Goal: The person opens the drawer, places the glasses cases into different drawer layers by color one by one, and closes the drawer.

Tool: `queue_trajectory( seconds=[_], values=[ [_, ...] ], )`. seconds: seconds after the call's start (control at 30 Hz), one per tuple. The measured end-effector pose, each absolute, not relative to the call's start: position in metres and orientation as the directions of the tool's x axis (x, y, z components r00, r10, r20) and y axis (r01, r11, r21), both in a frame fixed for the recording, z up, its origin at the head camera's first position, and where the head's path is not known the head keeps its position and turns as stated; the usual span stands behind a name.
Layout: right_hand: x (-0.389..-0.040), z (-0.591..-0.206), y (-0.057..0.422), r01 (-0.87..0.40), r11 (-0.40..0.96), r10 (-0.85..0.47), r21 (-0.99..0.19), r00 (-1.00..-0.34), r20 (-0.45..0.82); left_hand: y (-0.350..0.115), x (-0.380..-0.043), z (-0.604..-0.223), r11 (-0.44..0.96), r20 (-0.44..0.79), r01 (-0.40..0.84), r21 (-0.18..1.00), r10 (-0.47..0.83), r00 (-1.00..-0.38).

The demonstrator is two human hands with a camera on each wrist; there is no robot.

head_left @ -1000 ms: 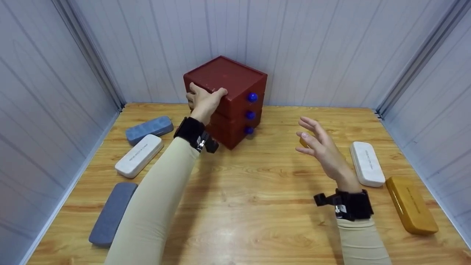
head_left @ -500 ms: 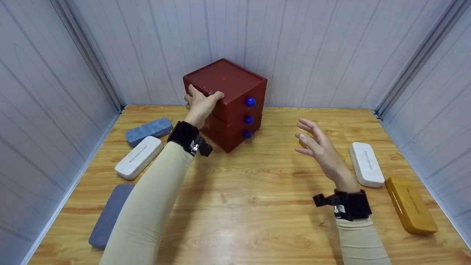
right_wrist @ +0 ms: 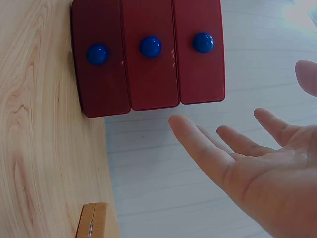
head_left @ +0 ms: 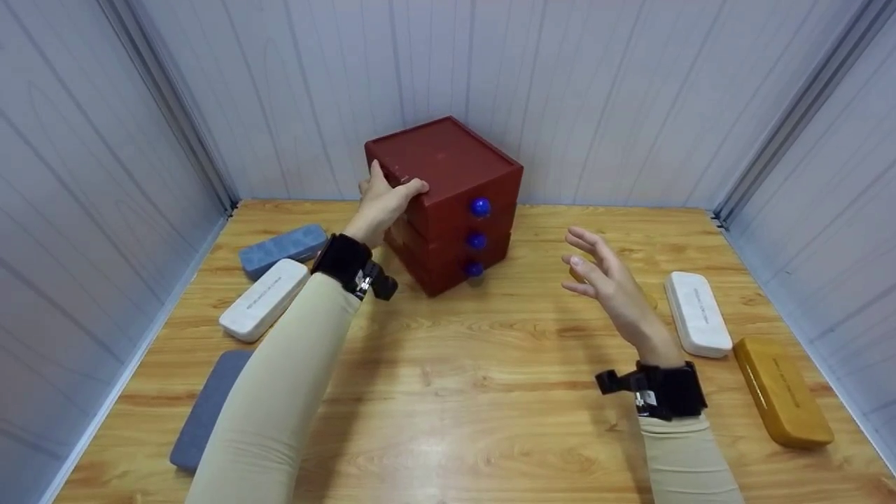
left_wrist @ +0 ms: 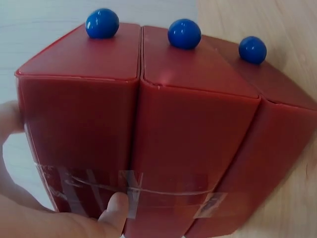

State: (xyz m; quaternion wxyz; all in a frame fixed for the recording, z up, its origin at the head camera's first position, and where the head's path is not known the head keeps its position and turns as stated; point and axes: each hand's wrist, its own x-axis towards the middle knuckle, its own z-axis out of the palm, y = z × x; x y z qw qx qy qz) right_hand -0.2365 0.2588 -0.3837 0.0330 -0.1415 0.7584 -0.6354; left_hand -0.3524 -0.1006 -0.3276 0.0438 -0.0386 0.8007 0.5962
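A red chest of three small drawers [head_left: 448, 157], each with a round blue knob [head_left: 480, 207], stands at the back of the wooden table, one corner towards me. My left hand [head_left: 381, 206] grips its upper left edge, thumb on the top rim and fingers against the side wall. In the left wrist view, clear tape [left_wrist: 163, 191] runs across that wall and a fingertip presses near it. Held in the air to the right of the chest, my right hand [head_left: 609, 287] touches nothing, its fingers spread and slightly bent.
On the left lie a light blue case [head_left: 283, 248], a white case [head_left: 266, 299] and a grey-blue case [head_left: 208, 413], partly under my sleeve. On the right are a white case [head_left: 698, 313] and a mustard case [head_left: 782, 392]. Another yellow case [right_wrist: 94, 220] is mostly behind my right hand.
The chest has turned so its knobbed front faces me more, and it has shifted slightly right and nearer. My left hand stays on its edge. The right hand has hardly moved.
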Motion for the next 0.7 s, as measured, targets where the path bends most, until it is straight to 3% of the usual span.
queue_trajectory(
  seconds=[0.37, 0.7],
  values=[
    [-0.242, -0.385, 0.257, -0.179, 0.145, -0.242, -0.973, -0.960, 0.141, -0.097, -0.356, -0.329, 0.280, -0.105, -0.077, 0.957, 0.087, -0.991],
    [-0.290, -0.349, 0.245, -0.197, 0.290, -0.236, -0.937, -0.963, 0.129, -0.107, -0.354, -0.332, 0.134, -0.033, 0.002, 0.991, 0.255, -0.966]
  ],
)
